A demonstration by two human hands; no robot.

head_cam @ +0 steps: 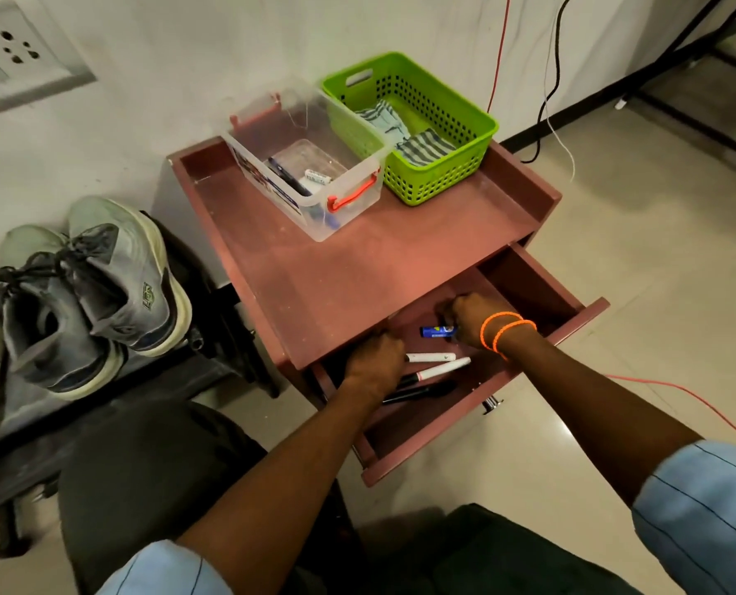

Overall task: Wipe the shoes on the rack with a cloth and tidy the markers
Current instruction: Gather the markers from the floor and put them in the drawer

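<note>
Both my hands reach into the open drawer point(572, 324) of a reddish-brown side table point(327, 268). My left hand point(377, 362) is curled over the black ends of two markers near the drawer's left side. My right hand point(471, 317) grips the end of a blue marker point(437, 331). A white marker point(430, 357), a white marker with a red band point(441, 369) and a black marker point(422, 392) lie in the drawer. Grey sneakers point(100, 289) sit on a dark rack point(78, 418) at the left. Striped cloths point(426, 146) lie in a green basket point(443, 173).
A clear plastic box point(314, 208) with red latches holds pens and small items on the tabletop, next to the green basket. A wall socket point(14, 49) is at the upper left. Cables point(555, 79) run down the wall and across the tiled floor on the right.
</note>
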